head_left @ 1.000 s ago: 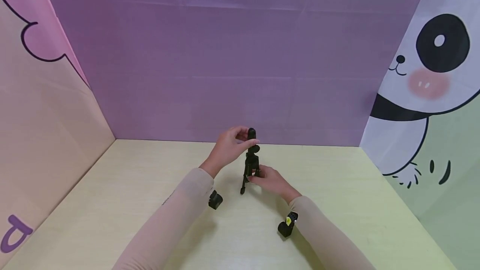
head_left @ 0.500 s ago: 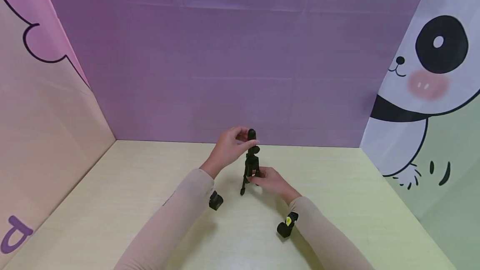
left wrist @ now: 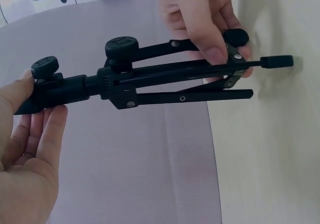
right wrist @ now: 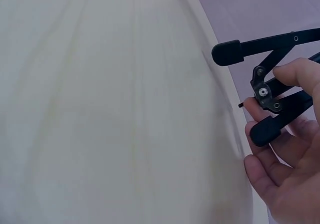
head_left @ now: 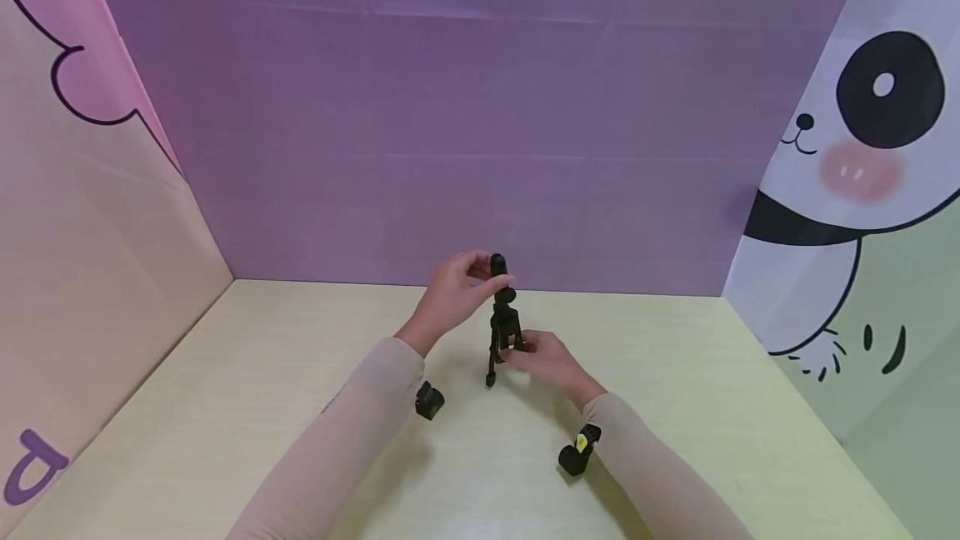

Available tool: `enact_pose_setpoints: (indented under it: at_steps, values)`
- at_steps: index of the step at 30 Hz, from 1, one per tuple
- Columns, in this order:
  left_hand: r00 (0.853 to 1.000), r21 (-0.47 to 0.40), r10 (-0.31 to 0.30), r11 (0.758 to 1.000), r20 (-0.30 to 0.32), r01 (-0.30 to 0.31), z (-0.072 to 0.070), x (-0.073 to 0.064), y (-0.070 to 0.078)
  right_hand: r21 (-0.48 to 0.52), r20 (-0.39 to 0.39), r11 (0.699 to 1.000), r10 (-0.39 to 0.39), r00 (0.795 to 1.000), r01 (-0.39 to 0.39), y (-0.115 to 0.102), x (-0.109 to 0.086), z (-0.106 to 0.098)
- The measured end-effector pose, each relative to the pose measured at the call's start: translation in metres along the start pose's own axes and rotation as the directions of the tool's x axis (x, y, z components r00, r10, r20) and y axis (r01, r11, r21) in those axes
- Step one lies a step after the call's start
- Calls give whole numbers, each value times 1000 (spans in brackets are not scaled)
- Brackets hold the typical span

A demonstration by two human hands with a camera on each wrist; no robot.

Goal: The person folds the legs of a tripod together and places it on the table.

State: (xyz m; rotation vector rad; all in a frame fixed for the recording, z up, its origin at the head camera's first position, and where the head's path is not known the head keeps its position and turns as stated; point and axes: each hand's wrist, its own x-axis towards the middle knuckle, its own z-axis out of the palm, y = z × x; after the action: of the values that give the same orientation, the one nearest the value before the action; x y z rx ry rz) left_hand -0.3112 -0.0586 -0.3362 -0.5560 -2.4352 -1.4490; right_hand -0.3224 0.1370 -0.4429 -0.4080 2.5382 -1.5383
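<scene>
A small black tripod is held upright between both hands, its legs drawn partly together. My left hand grips its upper end, thumb on one side and fingers on the other. Lower down, my right hand pinches the legs near the centre brace. In the left wrist view two round knobs show on the tripod, and one leg reaches past the right thumb. The right wrist view shows rubber feet and the metal brace joint of the tripod by the right fingertips.
A pale wooden table lies under the arms. Behind it rises a purple cloth wall, with a printed panda panel on the right and a beige panel on the left. Each wrist carries a small black camera.
The tripod has tilted slightly: its top shifted a little left with my left hand, and its lower leg end swung a little right. Both hands keep their grip.
</scene>
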Motion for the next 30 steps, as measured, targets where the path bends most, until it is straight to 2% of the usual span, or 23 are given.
enact_pose_setpoints:
  at_steps: [6,12,17,21,24,30]
  values:
    - [999,-20,-22,1000,-30,22,0,-1,-2,-4,-61,999,38,997,-39,1,-3,-3]
    - [998,-44,-35,999,-57,32,-4,-5,-1,8,-87,998,67,994,-67,1,-7,-7]
    - [995,-68,-53,997,-85,47,-10,-8,-4,98,-88,993,81,993,-72,2,-9,-10]
    - [993,-59,-71,996,-97,66,-14,-11,-11,262,-54,963,73,996,-56,6,-11,-12]
    - [991,-41,-79,996,-104,75,-18,-14,-17,346,-40,937,62,997,-45,9,-12,-15]
    - [991,-50,-100,994,-84,96,-26,-22,-30,351,-61,936,64,996,-38,11,-16,-23]
